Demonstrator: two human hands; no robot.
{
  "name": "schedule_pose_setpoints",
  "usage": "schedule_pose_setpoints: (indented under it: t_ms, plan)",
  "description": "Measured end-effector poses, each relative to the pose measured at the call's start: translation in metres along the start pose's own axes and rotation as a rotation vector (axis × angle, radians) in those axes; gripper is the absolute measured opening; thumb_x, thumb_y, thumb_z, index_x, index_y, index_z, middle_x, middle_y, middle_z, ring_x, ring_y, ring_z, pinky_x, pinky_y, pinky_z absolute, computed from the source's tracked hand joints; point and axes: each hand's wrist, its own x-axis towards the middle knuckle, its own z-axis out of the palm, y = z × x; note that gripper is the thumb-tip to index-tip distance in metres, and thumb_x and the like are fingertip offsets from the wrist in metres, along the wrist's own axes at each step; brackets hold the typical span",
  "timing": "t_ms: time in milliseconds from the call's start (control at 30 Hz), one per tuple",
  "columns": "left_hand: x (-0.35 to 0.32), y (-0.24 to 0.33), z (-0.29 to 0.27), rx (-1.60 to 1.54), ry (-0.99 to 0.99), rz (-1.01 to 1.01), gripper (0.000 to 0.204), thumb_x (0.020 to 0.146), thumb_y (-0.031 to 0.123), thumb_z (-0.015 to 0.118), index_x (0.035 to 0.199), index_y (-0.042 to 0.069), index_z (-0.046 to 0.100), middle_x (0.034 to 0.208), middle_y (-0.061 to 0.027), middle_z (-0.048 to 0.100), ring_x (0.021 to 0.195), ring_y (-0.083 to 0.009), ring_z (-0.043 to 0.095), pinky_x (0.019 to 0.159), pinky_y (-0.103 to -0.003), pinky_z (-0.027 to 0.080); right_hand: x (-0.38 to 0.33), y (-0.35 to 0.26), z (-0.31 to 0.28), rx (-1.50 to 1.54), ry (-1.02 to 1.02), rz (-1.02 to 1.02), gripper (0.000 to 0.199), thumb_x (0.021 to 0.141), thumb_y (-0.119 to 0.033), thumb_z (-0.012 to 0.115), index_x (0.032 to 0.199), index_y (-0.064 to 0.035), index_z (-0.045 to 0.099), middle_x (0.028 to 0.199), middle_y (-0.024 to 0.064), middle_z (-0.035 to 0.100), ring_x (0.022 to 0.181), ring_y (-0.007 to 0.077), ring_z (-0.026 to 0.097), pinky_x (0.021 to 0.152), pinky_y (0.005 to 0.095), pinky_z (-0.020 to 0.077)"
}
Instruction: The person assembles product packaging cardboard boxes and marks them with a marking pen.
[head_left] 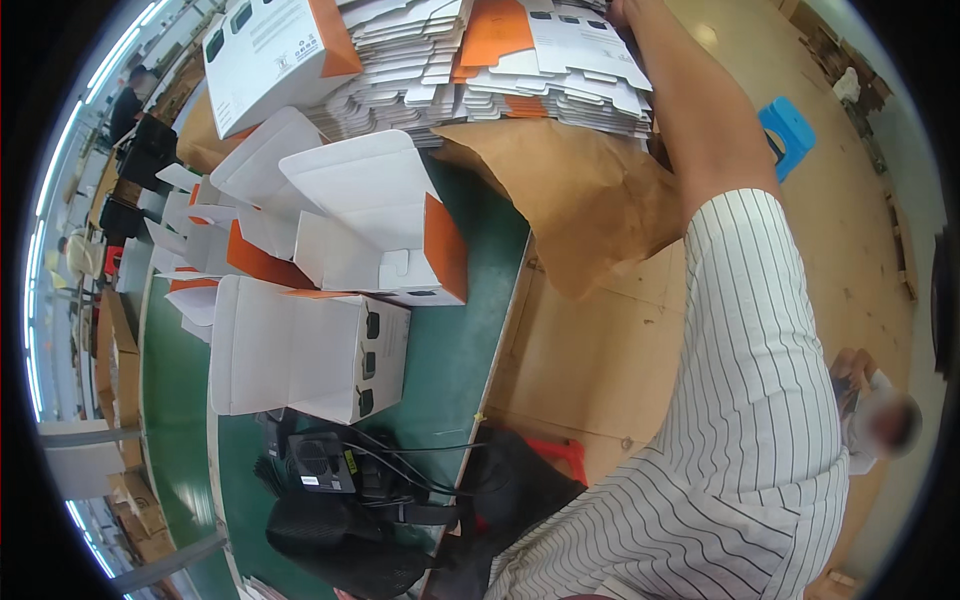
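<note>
My right arm in a striped short sleeve reaches up to the top edge, where only a sliver of my right hand (pixel 622 10) shows beside a tall stack of flattened cartons (pixel 590 60). Its fingers are cut off, so whether it grips a carton is hidden. My left hand is out of view. Torn brown wrapping paper (pixel 570 190) hangs under the stack, over the table edge. Two white and orange boxes, one nearer (pixel 385 345) and one behind it (pixel 440 250), sit with their lids up on the green table (pixel 440 340).
More partly folded boxes (pixel 190 240) crowd the left. A large closed carton (pixel 270 60) stands at the far left. Black electronic gear with cables (pixel 325 460) and a black bag (pixel 340 540) lie near. A blue stool (pixel 790 135) is on the floor; another person (pixel 860 400) is at right.
</note>
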Motion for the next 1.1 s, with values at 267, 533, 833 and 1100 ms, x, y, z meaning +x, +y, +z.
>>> schedule_pose_setpoints:
  t_ms: [267, 533, 833, 1100]
  plan:
    - [0.004, -0.010, -0.006, 0.061, -0.055, 0.111, 0.090, 0.086, 0.064, 0.053, 0.143, -0.004, 0.035, 0.142, -0.0296, 0.038, 0.129, -0.0452, 0.039, 0.107, -0.053, 0.031, 0.009, -0.016, 0.013, 0.068, -0.026, -0.089, 0.040, 0.090, -0.039, 0.058, 0.112, -0.0053, 0.064, 0.103, 0.0115, 0.067, 0.091, 0.0227, 0.065, 0.078, 0.0419, 0.0530]
    - [0.004, -0.011, -0.015, 0.028, -0.145, 0.029, 0.092, 0.085, 0.064, 0.054, 0.144, -0.002, 0.032, 0.146, -0.0299, 0.030, 0.134, -0.0469, 0.031, 0.109, -0.056, 0.026, 0.022, -0.033, -0.004, 0.093, -0.114, -0.196, 0.040, 0.089, -0.038, 0.059, 0.111, -0.0041, 0.063, 0.103, 0.0119, 0.067, 0.090, 0.0226, 0.065, 0.077, 0.0414, 0.0533]
    - [0.012, 0.001, -0.020, -0.013, -0.167, 0.018, 0.084, 0.087, 0.056, 0.057, 0.143, -0.003, 0.035, 0.148, -0.0284, 0.028, 0.135, -0.0450, 0.030, 0.110, -0.052, 0.023, 0.008, -0.009, -0.004, 0.118, -0.237, -0.242, 0.041, 0.089, -0.037, 0.061, 0.110, -0.0028, 0.063, 0.102, 0.0125, 0.067, 0.089, 0.0224, 0.066, 0.077, 0.0409, 0.0536]
    - [0.013, -0.003, -0.021, -0.031, -0.137, 0.048, 0.081, 0.086, 0.054, 0.060, 0.140, -0.002, 0.040, 0.147, -0.0279, 0.031, 0.134, -0.0455, 0.033, 0.109, -0.051, 0.026, 0.017, -0.018, 0.017, 0.184, -0.307, -0.315, 0.041, 0.088, -0.036, 0.062, 0.110, -0.0017, 0.063, 0.102, 0.0130, 0.067, 0.088, 0.0222, 0.066, 0.076, 0.0404, 0.0538]
